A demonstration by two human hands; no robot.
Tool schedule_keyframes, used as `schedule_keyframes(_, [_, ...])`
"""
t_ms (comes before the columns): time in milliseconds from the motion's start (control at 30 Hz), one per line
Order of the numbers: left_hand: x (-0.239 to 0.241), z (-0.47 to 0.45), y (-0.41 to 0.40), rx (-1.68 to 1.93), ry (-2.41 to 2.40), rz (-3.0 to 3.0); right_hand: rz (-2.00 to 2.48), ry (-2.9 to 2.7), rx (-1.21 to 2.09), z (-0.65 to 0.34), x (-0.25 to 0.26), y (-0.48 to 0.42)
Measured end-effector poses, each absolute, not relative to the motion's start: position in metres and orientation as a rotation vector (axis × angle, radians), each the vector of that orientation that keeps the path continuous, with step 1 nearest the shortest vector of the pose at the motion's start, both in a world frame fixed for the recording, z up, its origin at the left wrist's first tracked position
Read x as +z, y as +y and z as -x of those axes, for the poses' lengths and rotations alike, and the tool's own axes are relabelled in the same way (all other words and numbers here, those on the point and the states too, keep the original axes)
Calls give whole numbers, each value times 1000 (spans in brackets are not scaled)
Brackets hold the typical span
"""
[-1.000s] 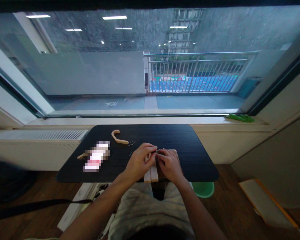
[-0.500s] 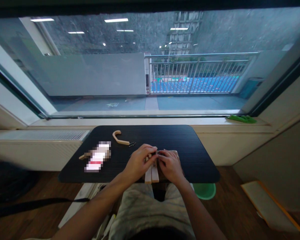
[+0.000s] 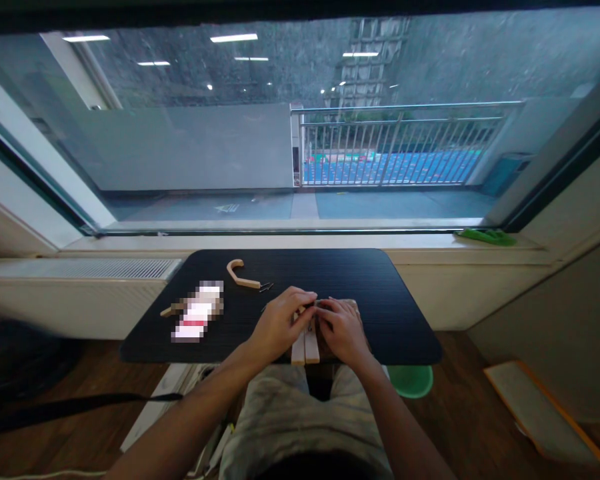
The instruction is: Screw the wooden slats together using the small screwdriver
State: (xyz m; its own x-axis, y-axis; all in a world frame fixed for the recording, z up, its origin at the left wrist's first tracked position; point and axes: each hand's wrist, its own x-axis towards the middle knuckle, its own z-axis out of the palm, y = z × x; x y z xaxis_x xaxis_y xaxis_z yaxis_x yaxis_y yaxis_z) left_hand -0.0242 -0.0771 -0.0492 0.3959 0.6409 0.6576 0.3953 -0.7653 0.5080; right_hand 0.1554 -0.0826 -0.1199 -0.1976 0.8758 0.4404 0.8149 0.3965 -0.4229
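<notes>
Two pale wooden slats (image 3: 305,348) lie side by side at the near edge of the black tabletop (image 3: 370,280), their ends sticking out toward me. My left hand (image 3: 280,323) rests over their far end, fingers pinched together on a small dark piece I cannot make out. My right hand (image 3: 341,328) sits just to the right, fingers curled and meeting the left hand's fingertips over the wood. A curved wooden part (image 3: 241,274) lies farther back on the left, with several small dark screws (image 3: 266,287) beside its right end.
A blurred white and red packet (image 3: 198,319) lies on the left of the tabletop over a thin wooden stick (image 3: 167,311). A wide window and sill run behind the table. A green bowl (image 3: 410,379) stands on the floor below the right edge.
Both hands stay on the slats with only slight finger shifts. The view has drifted a little to the left.
</notes>
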Motion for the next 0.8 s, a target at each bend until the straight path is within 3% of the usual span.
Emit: schedule_keyframes(800, [-48,24,-75,1256,1055,-2512,1418,-2042,116,-158,-121,-83])
